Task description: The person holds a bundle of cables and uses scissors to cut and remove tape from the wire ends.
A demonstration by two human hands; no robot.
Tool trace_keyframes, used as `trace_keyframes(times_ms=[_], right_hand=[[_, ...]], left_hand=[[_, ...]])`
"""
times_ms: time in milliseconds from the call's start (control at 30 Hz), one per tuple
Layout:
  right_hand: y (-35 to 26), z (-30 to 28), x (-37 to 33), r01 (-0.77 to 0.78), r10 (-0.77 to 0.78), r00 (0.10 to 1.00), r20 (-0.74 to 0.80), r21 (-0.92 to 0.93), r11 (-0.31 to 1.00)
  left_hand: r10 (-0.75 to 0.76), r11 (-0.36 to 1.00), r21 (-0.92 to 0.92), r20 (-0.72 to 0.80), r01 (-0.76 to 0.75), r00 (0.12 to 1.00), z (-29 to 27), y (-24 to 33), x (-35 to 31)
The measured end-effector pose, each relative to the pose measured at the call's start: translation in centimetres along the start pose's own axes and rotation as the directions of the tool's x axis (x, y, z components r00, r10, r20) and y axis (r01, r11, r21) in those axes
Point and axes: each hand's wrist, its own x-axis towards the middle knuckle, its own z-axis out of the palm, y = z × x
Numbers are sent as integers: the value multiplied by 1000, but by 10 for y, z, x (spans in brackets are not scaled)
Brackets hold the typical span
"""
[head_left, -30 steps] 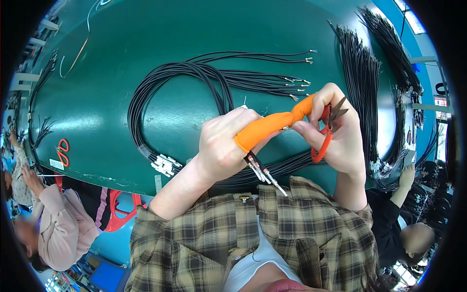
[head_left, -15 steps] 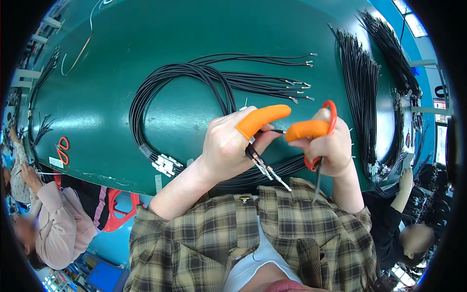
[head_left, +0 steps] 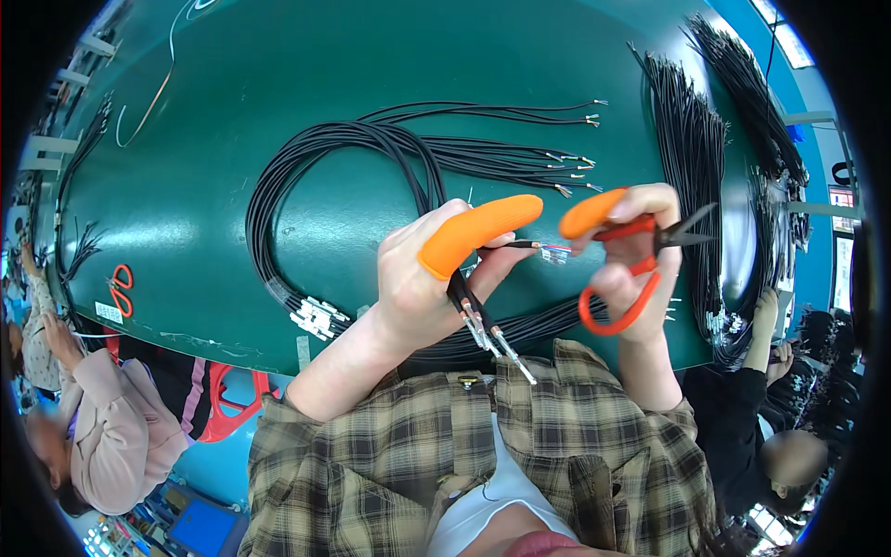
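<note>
My left hand, with an orange finger cot on its index finger, pinches a black cable. Fanned coloured inner wires stick out of that cable's end toward the right. More stripped cable ends hang below the same palm. Red-handled scissors are held in my right hand, just right of the wires; their blades point away to the right. Another orange cot covers a right finger. A looped bundle of black cables lies on the table beyond my left hand.
White connectors are at the bundle's near end. Thick black cable bundles lie at the right of the green table. A second pair of red scissors rests at the left edge. Co-workers sit on both sides.
The scissors have swung round in my right hand, from blades down to blades pointing right. Coloured wires now show fanned out at the cable end. My left hand has shifted slightly left.
</note>
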Motion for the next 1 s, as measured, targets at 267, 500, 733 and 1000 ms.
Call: trace_keyframes(times_ms=[267,500,733,1000], right_hand=[[3,14,-3,0,-2,1000,-24,-87,996],[4,-3,12,407,-353,913,204,-490,771],[11,-5,11,-56,26,996,-84,-368,928],[16,11,12,-15,9,996,87,73,997]], left_hand=[[-45,999,17,34,45,998,-2,1,0],[-147,967,-187,134,170,980,-6,-1,3],[-260,934,-206,171,293,950,-8,0,2],[-108,959,-240,177,150,978,-14,-7,6]])
